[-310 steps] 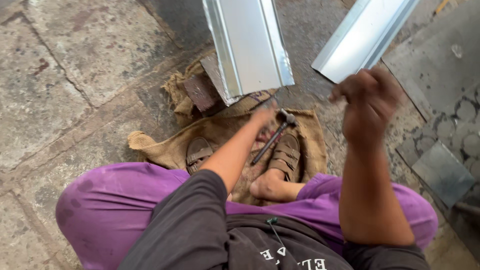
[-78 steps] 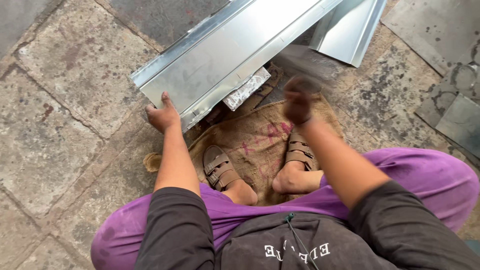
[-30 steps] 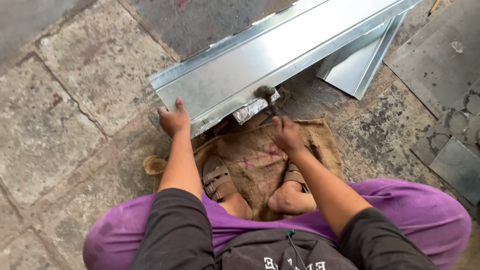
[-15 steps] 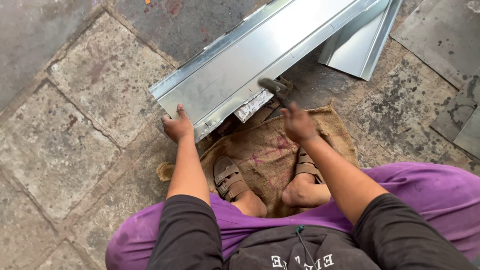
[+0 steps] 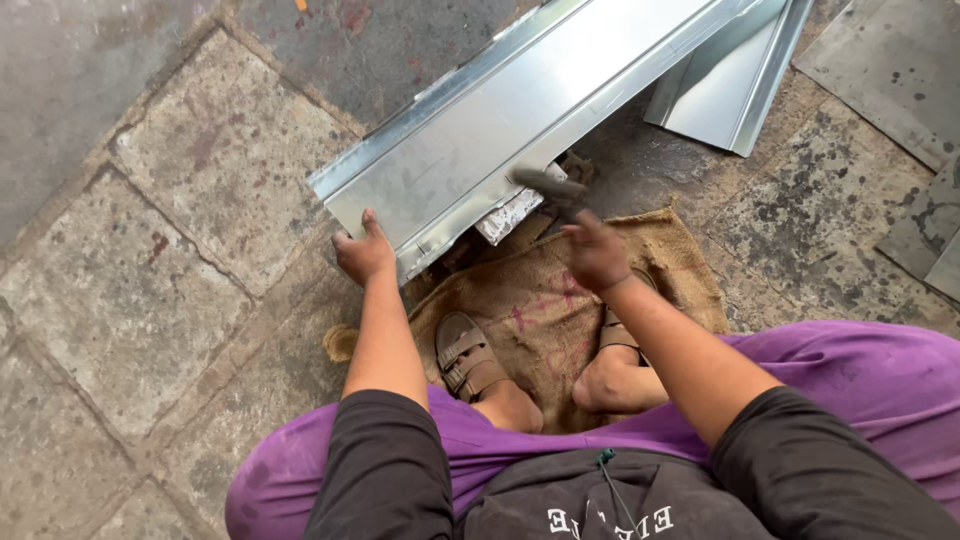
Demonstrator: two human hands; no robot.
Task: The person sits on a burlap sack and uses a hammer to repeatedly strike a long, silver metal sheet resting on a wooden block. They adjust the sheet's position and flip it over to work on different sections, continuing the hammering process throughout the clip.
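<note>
sheet-metal channel [image 5: 520, 130] pinned by left hand [image 5: 362, 252], right hand [image 5: 595, 252] grip clamped on hammer [image 5: 548, 186]

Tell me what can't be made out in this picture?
Head view, the only one:
- The hammer in the right hand is motion-blurred; its handle is hidden by that hand.
- The long metal channel runs off the top edge.
- The block beneath it is mostly covered.
- Left hand: fingers tucked under the channel's end.
</note>
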